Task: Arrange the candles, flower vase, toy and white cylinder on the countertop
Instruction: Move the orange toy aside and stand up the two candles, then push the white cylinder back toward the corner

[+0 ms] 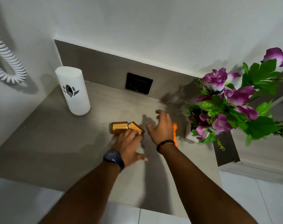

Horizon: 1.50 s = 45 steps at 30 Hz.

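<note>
Nearest the camera, two bare forearms are reaching forward over the grey stone-look desk (40, 151). The left hand (128, 147), with a dark watch at its wrist, is lying palm-down, its fingers (134, 135) spread and released, the tips blurred and touching or just overlapping the nearer of two gold metallic cylindrical candles. That right-hand candle (136, 127) is lying on its side, its long axis running diagonally from far-left to near-right; the left-hand candle (119, 127) is also lying on its side, long axis running left to right, touching the other at one end. The right hand (161, 126), wearing a dark cord bracelet, is hovering open with fingers curled loosely and gripping nothing, just left of a bright orange toy (174, 131), mostly hidden behind the wrist, its visible strip running near to far. Just beyond the toy, a white vase of purple and green artificial flowers (225, 102) is standing upright near the desk's right edge. Farther left, a tall white cylinder with a cut-out emblem (72, 89) is standing upright. Behind, a black wall socket (138, 83) is sitting in the grey backsplash, and a white coiled cord (6, 62) is hanging on the left wall.
</note>
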Tool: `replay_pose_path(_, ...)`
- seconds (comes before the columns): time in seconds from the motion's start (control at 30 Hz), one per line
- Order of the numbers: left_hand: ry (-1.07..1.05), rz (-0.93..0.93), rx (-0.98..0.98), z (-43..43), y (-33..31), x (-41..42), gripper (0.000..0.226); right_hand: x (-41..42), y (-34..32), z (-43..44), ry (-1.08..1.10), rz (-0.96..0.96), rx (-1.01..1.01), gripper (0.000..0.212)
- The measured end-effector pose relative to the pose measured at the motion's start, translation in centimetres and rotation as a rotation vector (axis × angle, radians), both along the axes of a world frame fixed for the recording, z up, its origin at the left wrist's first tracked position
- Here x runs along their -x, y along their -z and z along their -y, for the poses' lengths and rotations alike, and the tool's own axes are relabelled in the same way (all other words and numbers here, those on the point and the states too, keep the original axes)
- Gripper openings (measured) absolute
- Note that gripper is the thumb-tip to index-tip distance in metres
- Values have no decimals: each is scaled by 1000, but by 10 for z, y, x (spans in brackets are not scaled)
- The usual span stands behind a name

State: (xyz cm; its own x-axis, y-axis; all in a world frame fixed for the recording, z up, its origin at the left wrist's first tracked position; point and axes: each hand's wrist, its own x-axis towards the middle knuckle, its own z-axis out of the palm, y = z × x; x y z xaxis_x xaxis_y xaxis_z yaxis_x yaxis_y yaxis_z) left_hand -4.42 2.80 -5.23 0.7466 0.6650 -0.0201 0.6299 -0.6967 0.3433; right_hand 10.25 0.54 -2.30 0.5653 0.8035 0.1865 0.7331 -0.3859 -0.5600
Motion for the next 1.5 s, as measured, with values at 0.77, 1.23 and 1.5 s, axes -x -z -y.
replay_pose_path(0.77,-582,498,336,-112,15,1,53,4,40,-45,118,-445,-14,50)
replay_pose_path(1.23,-546,519,408,-128,30,6,85,16,59,-57,111,-494,-148,71)
replay_pose_path(1.5,-794,613,270,-120,28,47,58,70,48,-48,-181,29,-274,81)
